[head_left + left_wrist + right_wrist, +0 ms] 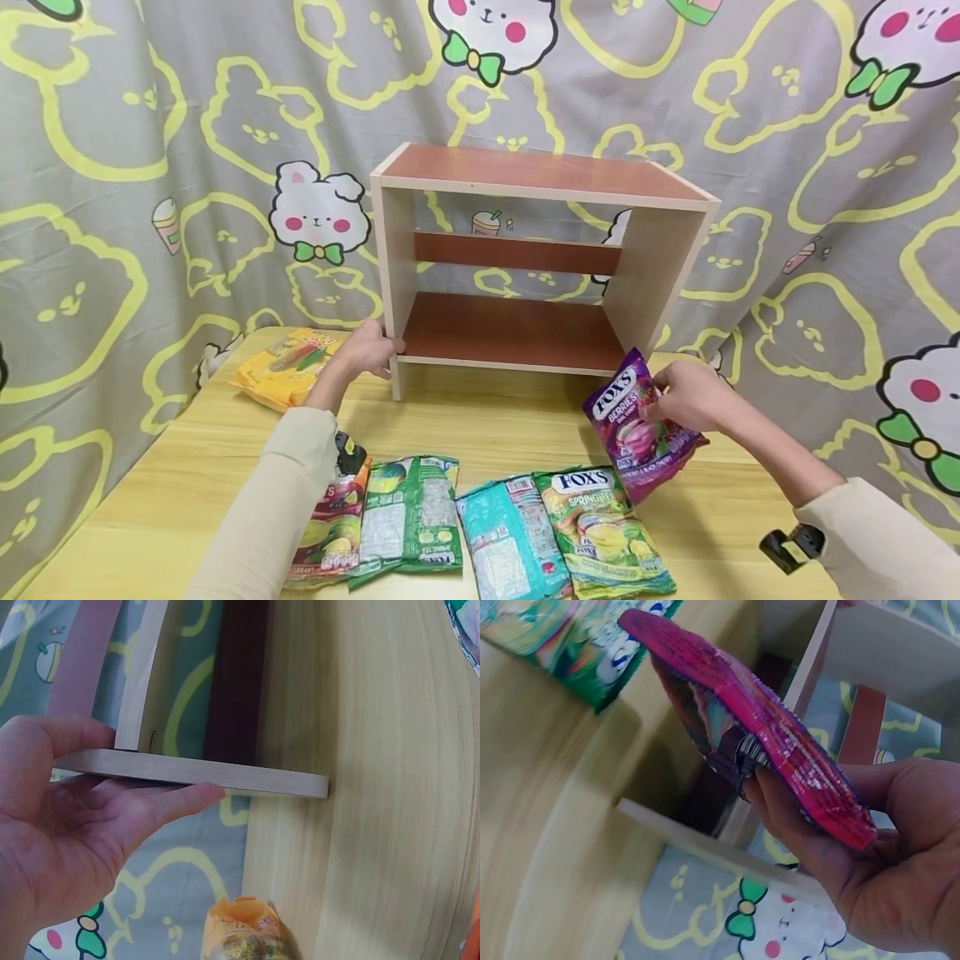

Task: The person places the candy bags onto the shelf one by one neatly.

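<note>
My right hand pinches a purple bag of Fox's Berries candy by its right edge, in front of the shelf's right side. In the right wrist view the candy bag shows edge-on, with the hand gripping one end. A small wooden shelf with reddish-brown boards and pale side panels stands upright at the table's back. My left hand holds its left side panel, low down. Seen from the left wrist, the hand has the panel between thumb and fingers.
On the table lie a yellow candy bag at the back left and, along the front, a red-orange bag, a green bag, a turquoise bag and a Fox's Spring Tea bag. A patterned curtain hangs behind.
</note>
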Demonstrator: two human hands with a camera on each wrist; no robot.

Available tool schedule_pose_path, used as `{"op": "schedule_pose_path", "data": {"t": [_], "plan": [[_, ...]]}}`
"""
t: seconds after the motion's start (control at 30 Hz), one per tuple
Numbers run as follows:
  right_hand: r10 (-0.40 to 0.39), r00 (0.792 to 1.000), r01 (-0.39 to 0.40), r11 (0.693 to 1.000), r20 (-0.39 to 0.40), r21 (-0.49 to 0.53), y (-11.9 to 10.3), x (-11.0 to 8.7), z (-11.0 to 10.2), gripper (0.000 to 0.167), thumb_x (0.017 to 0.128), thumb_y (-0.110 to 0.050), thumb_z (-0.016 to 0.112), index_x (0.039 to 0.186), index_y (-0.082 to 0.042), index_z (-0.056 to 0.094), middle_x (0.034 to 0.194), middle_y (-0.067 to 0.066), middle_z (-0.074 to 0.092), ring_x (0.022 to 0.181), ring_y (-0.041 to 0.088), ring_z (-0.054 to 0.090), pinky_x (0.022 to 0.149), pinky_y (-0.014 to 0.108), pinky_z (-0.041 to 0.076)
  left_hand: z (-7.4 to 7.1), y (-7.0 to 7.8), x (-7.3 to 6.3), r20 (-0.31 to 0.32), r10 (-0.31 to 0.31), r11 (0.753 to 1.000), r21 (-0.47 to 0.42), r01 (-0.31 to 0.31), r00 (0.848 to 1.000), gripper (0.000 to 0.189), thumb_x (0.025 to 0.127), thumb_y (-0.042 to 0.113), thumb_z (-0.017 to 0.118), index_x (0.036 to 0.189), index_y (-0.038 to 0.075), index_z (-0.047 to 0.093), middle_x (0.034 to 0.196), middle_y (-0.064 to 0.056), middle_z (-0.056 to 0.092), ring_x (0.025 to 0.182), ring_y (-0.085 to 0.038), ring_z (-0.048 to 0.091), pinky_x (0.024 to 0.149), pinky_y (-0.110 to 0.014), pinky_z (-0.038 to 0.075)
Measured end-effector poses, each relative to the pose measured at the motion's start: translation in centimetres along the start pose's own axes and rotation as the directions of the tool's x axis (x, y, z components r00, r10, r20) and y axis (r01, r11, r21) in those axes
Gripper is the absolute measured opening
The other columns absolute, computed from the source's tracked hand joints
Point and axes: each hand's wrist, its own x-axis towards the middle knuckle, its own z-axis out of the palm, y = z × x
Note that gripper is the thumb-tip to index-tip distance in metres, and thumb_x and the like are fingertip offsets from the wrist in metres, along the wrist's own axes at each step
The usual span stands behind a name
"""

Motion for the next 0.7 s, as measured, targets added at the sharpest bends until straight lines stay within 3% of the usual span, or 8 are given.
{"op": "schedule_pose_path", "data": {"t": [0.2, 0.5, 0.7], "plan": [[-0.018, 1.000, 0.018, 1.000, -0.011, 0.006, -2.3, 0.5, -0.8, 0.022, 0.082, -0.021, 0.080, 0.081, -0.002, 0.070, 0.068, 0.003, 0.062, 0.060, 0.016, 0.053, 0.053, 0.029, 0.045, 0.1, 0.1, -0.1, -0.002, -0.002, 1.000, 0.007, 0.003, 1.000, 0.052, 0.096, 0.011, 0.053, 0.142, -0.011, 0.041, 0.134, -0.033, 0.051, 0.114, -0.051, 0.060, 0.077, -0.045, 0.064], [-0.027, 0.999, 0.027, 0.999, 0.021, 0.037, -6.2, 1.4, -3.5, 0.030, 0.087, -0.023, 0.078, 0.095, 0.006, 0.074, 0.074, 0.008, 0.070, 0.062, 0.016, 0.062, 0.057, 0.029, 0.056, 0.1, -0.1, 0.0, 0.001, 0.004, 1.000, -0.005, -0.004, 1.000, 0.054, 0.096, 0.010, 0.053, 0.144, -0.009, 0.038, 0.135, -0.033, 0.050, 0.115, -0.051, 0.060, 0.077, -0.046, 0.064], [-0.028, 1.000, 0.028, 1.000, 0.007, 0.006, -8.8, 2.0, -5.7, 0.025, 0.088, -0.025, 0.077, 0.086, 0.001, 0.074, 0.067, 0.006, 0.068, 0.058, 0.015, 0.060, 0.055, 0.028, 0.053, 0.1, 0.1, -0.2, 0.006, 0.005, 1.000, -0.001, -0.005, 1.000, 0.056, 0.097, 0.011, 0.052, 0.146, -0.009, 0.036, 0.137, -0.034, 0.049, 0.117, -0.051, 0.060, 0.079, -0.047, 0.063]]}}
